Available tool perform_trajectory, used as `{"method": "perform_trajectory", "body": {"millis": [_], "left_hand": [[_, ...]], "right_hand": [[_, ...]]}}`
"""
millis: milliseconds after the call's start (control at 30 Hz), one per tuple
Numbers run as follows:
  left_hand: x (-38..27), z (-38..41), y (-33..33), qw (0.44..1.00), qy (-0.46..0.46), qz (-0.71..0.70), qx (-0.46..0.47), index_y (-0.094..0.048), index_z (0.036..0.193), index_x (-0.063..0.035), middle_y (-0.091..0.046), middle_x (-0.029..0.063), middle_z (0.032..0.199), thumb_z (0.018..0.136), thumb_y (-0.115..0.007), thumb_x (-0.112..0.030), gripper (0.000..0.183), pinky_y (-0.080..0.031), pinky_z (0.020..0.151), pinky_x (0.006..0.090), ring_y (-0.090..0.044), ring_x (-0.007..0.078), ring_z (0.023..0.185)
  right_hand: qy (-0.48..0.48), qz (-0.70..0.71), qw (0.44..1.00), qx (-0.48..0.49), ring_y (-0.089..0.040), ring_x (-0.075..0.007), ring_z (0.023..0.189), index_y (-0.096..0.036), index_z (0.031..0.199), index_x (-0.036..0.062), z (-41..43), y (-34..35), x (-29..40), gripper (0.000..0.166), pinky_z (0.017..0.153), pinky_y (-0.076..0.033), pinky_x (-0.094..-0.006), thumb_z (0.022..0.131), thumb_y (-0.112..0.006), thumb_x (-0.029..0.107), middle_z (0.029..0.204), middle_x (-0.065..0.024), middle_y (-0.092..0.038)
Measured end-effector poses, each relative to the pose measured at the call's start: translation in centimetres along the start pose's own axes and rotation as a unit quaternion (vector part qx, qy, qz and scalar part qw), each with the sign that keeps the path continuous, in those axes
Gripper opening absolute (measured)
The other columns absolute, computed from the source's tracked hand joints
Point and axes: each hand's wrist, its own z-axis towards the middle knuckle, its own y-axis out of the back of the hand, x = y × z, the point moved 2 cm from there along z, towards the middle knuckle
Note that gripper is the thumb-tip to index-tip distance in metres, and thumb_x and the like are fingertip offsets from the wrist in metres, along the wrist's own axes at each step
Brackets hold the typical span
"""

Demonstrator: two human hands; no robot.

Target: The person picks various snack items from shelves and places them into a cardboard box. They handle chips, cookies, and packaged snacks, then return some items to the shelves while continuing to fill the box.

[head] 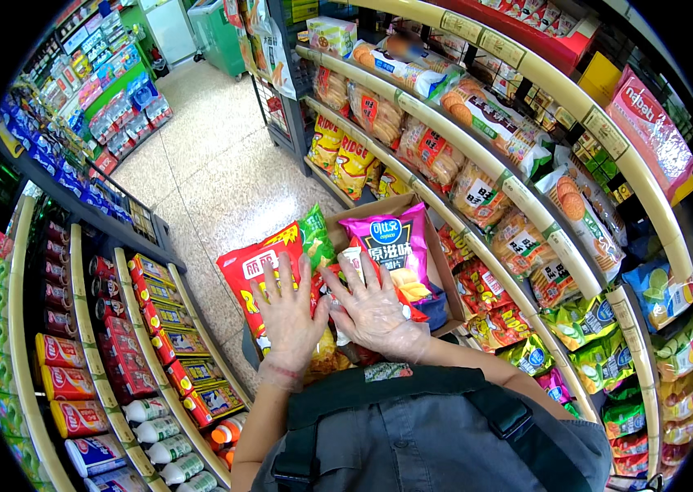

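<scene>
My left hand (288, 317) and my right hand (377, 313) are spread flat, palms down, in clear plastic gloves, above a cardboard box (454, 298) of snack bags. Behind the left fingers is a red snack bag (235, 267). A purple bag of potato chips (408, 240) stands just beyond the right fingertips. Between them a green snack bag (317, 237) pokes up at the far side. Beneath my wrists lies a yellowish bag (325, 353), partly covered. Neither hand grips anything; whether the palms press on the bags I cannot tell.
A shelf of bagged crackers (432, 150) and chips (497, 277) curves along the right. On the left, another shelf holds boxed goods (189, 344) and white bottles (169, 450). The speckled tile floor (217, 141) runs ahead to a green freezer (217, 43).
</scene>
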Motion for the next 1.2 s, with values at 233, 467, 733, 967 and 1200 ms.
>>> {"method": "perform_trajectory", "body": {"millis": [233, 467, 733, 967, 1200], "left_hand": [[-0.4, -0.1, 0.7, 0.999, 0.003, -0.053, 0.015, -0.044, 0.147, -0.0107, -0.026, 0.0252, 0.157, 0.093, -0.053, -0.043, 0.063, -0.012, 0.112, 0.0676, -0.023, 0.0504, 0.142], [-0.9, 0.1, 1.8, 0.998, 0.0, -0.06, 0.025, -0.048, 0.143, -0.0098, -0.023, 0.0274, 0.157, 0.093, -0.054, -0.039, 0.058, -0.009, 0.112, 0.0682, -0.02, 0.052, 0.142], [-0.9, 0.6, 2.2, 0.994, 0.003, -0.104, 0.016, -0.051, 0.141, -0.0111, -0.027, 0.0272, 0.155, 0.092, -0.058, -0.036, 0.056, -0.011, 0.112, 0.0672, -0.022, 0.0514, 0.142], [-1.3, 0.2, 2.6, 0.999, -0.002, -0.041, 0.005, -0.048, 0.143, -0.0116, -0.026, 0.0281, 0.155, 0.088, -0.062, -0.039, 0.063, -0.015, 0.112, 0.0664, -0.023, 0.0516, 0.141], [-2.5, 0.3, 2.4, 1.0, -0.013, -0.019, -0.005, -0.047, 0.143, -0.0115, -0.024, 0.0277, 0.156, 0.087, -0.062, -0.039, 0.064, -0.017, 0.111, 0.0667, -0.022, 0.0516, 0.142]], "right_hand": [[0.037, -0.034, 0.998, -0.022, -0.036, -0.0476, 0.134, -0.044, 0.145, 0.0101, -0.7, -1.2, -0.1, 0.065, 0.109, -0.026, -0.0611, 0.09, -0.056, 0.043, 0.148, -0.019, -0.041], [0.094, 0.02, 0.995, -0.021, -0.039, -0.0435, 0.133, -0.042, 0.143, 0.006, -0.9, -0.6, -0.5, 0.06, 0.103, -0.033, -0.0578, 0.095, -0.053, 0.04, 0.154, -0.0215, -0.03], [0.061, -0.02, 0.998, -0.007, -0.039, -0.039, 0.134, -0.038, 0.148, 0.0081, -1.2, 0.0, -0.9, 0.063, 0.104, -0.03, -0.0552, 0.096, -0.05, 0.042, 0.154, -0.0195, -0.031], [0.081, -0.006, 0.996, -0.03, -0.041, -0.0367, 0.133, -0.042, 0.145, 0.0068, -1.7, 0.5, -0.2, 0.064, 0.105, -0.029, -0.0552, 0.094, -0.051, 0.045, 0.152, -0.0179, -0.035], [0.081, -0.003, 0.995, -0.052, -0.042, -0.0365, 0.132, -0.045, 0.141, 0.0068, -2.5, 1.1, -1.0, 0.06, 0.105, -0.03, -0.055, 0.094, -0.052, 0.044, 0.15, -0.0174, -0.038]]}}
